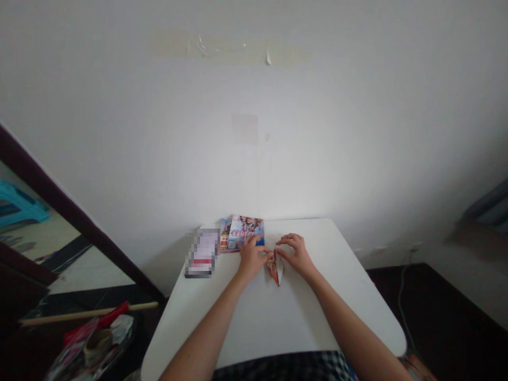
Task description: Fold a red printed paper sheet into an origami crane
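Observation:
A small folded paper piece [277, 270], white with red and orange print and pointed at its near end, lies on the white table [278, 317]. My left hand [251, 258] pinches its left upper edge with curled fingers. My right hand [294, 253] presses on its right upper edge, fingers bent down onto the paper. Both hands meet over the fold near the middle of the table.
A stack of colourful printed sheets [243, 233] lies at the table's far edge by the wall, just beyond my left hand. A blurred dark-edged item [202, 254] sits at the far left corner. On the floor at the left are a wooden stick [91, 313] and bags.

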`<state>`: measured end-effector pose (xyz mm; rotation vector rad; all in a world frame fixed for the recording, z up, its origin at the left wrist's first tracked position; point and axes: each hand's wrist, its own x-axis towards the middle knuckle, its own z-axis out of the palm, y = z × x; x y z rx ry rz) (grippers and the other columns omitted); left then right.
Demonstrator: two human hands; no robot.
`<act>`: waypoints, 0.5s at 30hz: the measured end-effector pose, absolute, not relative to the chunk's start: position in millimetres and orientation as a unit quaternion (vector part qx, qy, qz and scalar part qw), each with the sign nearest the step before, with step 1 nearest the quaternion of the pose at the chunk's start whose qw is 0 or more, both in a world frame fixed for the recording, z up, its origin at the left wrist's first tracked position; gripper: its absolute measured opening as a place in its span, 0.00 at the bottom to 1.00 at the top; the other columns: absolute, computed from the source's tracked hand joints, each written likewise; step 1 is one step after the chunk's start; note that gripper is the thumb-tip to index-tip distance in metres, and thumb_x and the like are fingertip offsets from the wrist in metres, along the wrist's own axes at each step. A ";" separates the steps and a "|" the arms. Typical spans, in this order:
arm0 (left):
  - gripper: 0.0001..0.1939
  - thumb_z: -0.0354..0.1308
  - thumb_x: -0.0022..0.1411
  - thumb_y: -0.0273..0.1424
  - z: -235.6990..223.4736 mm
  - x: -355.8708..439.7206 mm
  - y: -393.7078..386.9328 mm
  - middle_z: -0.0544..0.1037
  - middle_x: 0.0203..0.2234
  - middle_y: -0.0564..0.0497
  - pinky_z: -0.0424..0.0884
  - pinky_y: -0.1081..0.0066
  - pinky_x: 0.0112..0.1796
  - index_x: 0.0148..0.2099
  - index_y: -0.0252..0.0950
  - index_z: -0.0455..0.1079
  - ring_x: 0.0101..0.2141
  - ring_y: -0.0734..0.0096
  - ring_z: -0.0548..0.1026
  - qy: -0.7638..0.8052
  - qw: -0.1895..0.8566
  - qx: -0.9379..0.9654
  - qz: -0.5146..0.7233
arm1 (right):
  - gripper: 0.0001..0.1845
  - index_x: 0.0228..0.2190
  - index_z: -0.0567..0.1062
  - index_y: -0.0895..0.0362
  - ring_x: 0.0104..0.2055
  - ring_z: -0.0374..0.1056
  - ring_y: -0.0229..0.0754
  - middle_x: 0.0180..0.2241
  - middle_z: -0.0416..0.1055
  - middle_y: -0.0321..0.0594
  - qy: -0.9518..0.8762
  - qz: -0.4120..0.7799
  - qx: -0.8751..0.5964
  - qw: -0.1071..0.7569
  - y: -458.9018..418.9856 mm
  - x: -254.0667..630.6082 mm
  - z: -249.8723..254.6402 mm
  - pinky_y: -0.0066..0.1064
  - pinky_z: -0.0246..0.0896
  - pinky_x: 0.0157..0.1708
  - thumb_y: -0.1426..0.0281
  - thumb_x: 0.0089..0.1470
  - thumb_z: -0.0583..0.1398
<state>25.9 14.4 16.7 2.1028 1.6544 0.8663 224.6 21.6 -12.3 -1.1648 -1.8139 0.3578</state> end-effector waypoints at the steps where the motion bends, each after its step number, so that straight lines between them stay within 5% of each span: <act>1: 0.02 0.67 0.57 0.33 17.0 26.4 13.8 0.71 0.60 0.50 0.40 0.28 0.62 0.33 0.45 0.82 0.64 0.47 0.58 0.580 0.165 0.739 0.299 | 0.10 0.39 0.81 0.46 0.55 0.62 0.49 0.46 0.72 0.42 -0.736 0.147 -0.472 0.463 21.3 224.0 -11.9 0.46 0.56 0.58 0.62 0.54 0.66; 15: 0.02 0.68 0.55 0.32 14.9 27.8 12.4 0.71 0.60 0.50 0.38 0.28 0.61 0.32 0.46 0.82 0.64 0.46 0.58 0.565 0.156 0.753 0.297 | 0.07 0.30 0.81 0.50 0.51 0.66 0.49 0.41 0.76 0.42 -0.702 0.188 -0.483 0.488 20.8 218.7 -7.3 0.45 0.56 0.56 0.61 0.52 0.65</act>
